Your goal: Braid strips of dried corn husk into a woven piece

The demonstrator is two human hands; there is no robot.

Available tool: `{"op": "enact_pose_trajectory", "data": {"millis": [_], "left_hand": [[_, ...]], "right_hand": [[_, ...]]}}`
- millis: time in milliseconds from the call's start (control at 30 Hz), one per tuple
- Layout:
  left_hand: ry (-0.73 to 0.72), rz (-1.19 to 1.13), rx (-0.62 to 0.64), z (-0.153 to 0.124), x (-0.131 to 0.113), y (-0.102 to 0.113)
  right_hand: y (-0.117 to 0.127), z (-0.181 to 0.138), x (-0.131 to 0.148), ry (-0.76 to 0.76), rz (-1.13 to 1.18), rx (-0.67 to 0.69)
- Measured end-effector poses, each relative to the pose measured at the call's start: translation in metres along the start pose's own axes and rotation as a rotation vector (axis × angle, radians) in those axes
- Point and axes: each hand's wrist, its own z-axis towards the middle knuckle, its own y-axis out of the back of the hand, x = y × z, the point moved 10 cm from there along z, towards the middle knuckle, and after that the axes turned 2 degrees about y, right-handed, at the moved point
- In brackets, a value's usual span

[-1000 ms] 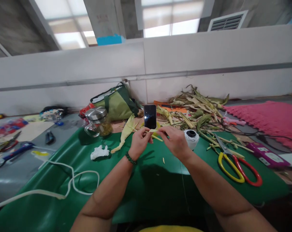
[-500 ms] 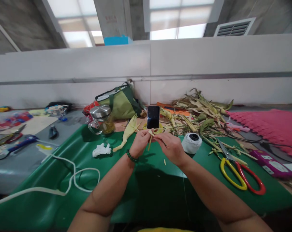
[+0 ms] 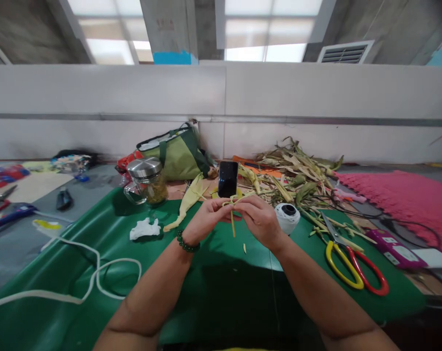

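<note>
My left hand (image 3: pixel 206 220) and my right hand (image 3: pixel 259 219) meet above the green mat (image 3: pixel 107 243), fingertips pinched together on a thin pale-yellow husk strip (image 3: pixel 232 222). One end of the strip hangs down between the hands; another end loops up over my fingers. A green bead bracelet (image 3: pixel 186 243) circles my left wrist. A black phone (image 3: pixel 227 179) stands upright just behind the hands. A white spool of thread (image 3: pixel 287 217) sits right of my right hand.
A heap of dried husks (image 3: pixel 297 170) lies at the back right, scissors with one yellow and one red handle (image 3: pixel 347 258) to the right. A glass jar with metal lid (image 3: pixel 146 181), green bag (image 3: pixel 173 153), crumpled tissue (image 3: pixel 145 228) and white cord (image 3: pixel 89 278) are on the left. A pink knitted mat (image 3: pixel 407 197) lies far right.
The husk strip has turned from lying across between my hands to hanging downward. Both hands have drawn closer together. The view has shifted slightly.
</note>
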Motion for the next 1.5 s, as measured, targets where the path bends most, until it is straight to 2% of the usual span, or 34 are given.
{"op": "enact_pose_trajectory", "data": {"millis": [200, 300, 400, 600, 733, 800, 900, 1000, 1100, 1333, 1433, 1500], "left_hand": [[-0.041, -0.002, -0.004, 0.001, -0.003, 0.002], [-0.046, -0.003, -0.054, 0.003, -0.002, 0.007], [-0.035, 0.003, -0.115, 0.004, 0.0, 0.015], [-0.074, -0.009, -0.166, 0.003, -0.002, 0.024], [-0.124, 0.137, -0.171, 0.002, -0.007, 0.023], [-0.158, 0.185, -0.178, 0.002, -0.009, 0.022], [-0.16, 0.17, -0.12, 0.001, -0.009, 0.015], [-0.116, 0.147, -0.009, 0.0, -0.005, 0.003], [-0.092, 0.14, 0.022, -0.002, -0.005, -0.002], [-0.105, 0.109, -0.009, -0.003, -0.01, -0.003], [-0.073, 0.033, -0.051, -0.001, -0.006, 0.006], [-0.051, -0.047, -0.079, 0.0, -0.003, 0.013]], "right_hand": [[0.005, 0.001, -0.002, -0.023, 0.002, -0.03], [0.003, 0.001, -0.002, -0.027, -0.009, -0.017], [0.002, 0.002, 0.001, -0.014, -0.124, 0.019], [-0.022, 0.001, 0.032, 0.239, -0.329, 0.242], [-0.02, 0.0, 0.038, 0.27, -0.301, 0.157], [-0.011, 0.001, 0.028, 0.178, -0.203, 0.075], [0.001, 0.0, -0.01, -0.145, 0.027, -0.027], [-0.009, -0.012, -0.053, -0.538, 0.314, 0.009], [-0.023, -0.022, -0.067, -0.743, 0.492, 0.06], [-0.026, -0.022, -0.063, -0.801, 0.513, 0.015], [-0.027, -0.021, -0.061, -0.793, 0.643, 0.087], [-0.025, -0.016, -0.052, -0.705, 0.74, 0.189]]}}
